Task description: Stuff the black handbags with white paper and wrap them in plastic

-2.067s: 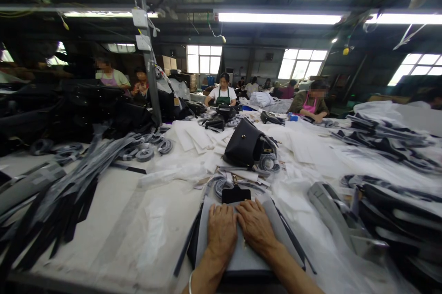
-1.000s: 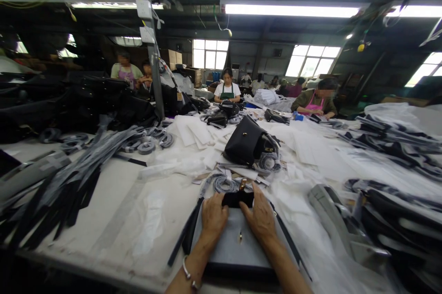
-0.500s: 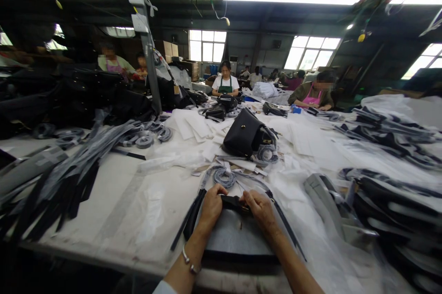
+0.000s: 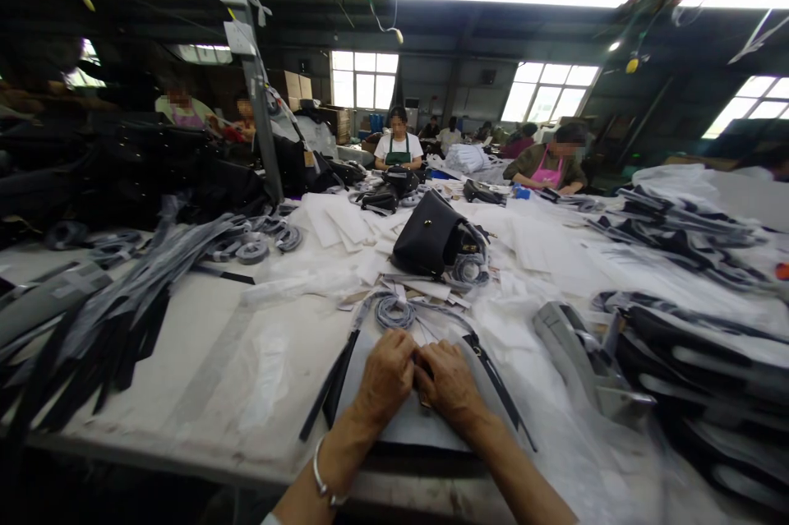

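Observation:
A handbag (image 4: 394, 426) lies flat before me on the worktable, its front covered by a grey protective sheet with black edges showing. My left hand (image 4: 388, 370) and my right hand (image 4: 447, 377) meet over its upper middle, both closed with fingers curled in. Between them they grip the bag's short black strap, which the fingers now hide. A small piece of gold-coloured hardware (image 4: 425, 402) peeks out just below the fingertips. Wrapped straps run along both sides of the bag, and a coiled wrapped strap (image 4: 395, 310) sits just beyond its top edge.
Behind the coil stands a black handbag (image 4: 428, 237). A bundle of wrapped straps (image 4: 141, 295) spreads at left. A grey tape dispenser (image 4: 573, 352) and stacked black parts (image 4: 690, 377) are on the right. White sheets (image 4: 336, 221) cover the table's middle. Co-workers sit across the table.
My hands were apart with the black strap visible between them; now they have come together over it, hiding it. The view has shifted slightly to the right.

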A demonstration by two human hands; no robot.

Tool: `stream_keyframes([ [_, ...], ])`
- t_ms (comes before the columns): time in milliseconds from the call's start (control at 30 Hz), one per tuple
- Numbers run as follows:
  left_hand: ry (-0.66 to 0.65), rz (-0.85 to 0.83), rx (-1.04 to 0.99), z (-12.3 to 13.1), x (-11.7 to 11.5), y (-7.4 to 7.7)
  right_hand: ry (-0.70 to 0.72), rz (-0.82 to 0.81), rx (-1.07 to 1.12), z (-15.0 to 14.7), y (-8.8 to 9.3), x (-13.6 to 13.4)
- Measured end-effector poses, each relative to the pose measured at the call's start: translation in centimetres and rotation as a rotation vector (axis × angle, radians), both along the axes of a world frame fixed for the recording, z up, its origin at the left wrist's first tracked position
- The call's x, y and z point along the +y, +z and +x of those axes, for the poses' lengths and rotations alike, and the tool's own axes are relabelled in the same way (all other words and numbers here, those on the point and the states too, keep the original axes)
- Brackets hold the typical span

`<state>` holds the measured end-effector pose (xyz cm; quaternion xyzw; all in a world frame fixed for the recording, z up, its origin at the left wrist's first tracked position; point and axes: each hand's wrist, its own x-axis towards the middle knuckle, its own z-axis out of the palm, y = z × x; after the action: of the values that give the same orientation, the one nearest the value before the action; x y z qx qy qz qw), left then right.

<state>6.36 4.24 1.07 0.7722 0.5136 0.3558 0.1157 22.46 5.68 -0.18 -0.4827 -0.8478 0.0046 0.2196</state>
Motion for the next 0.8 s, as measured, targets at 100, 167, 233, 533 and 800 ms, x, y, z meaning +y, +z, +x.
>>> stream_keyframes([
  [100, -0.106, 0.006, 0.105, -0.3, -2.6, -0.5, -0.024, 0.027, -0.026, -0.3, -0.3, -0.1],
  [167, -0.135, 0.012, 0.168, -0.5, -4.1, -1.4, -0.039, 0.011, -0.003, -0.4, -0.4, -0.2],
  [233, -0.141, 0.026, 0.208, -0.7, -4.9, -2.3, -0.047, -0.059, 0.077, -0.2, -0.1, -0.1],
  [533, -0.168, 0.163, 0.136, -1.0, -4.9, -4.2, 0.203, -0.563, 0.363, 2.5, 3.0, -0.2],
  [800, -0.228, 0.174, 0.074, -1.6, -5.5, -2.9, 0.198, -0.692, 0.388, 2.4, 3.3, 0.3],
])
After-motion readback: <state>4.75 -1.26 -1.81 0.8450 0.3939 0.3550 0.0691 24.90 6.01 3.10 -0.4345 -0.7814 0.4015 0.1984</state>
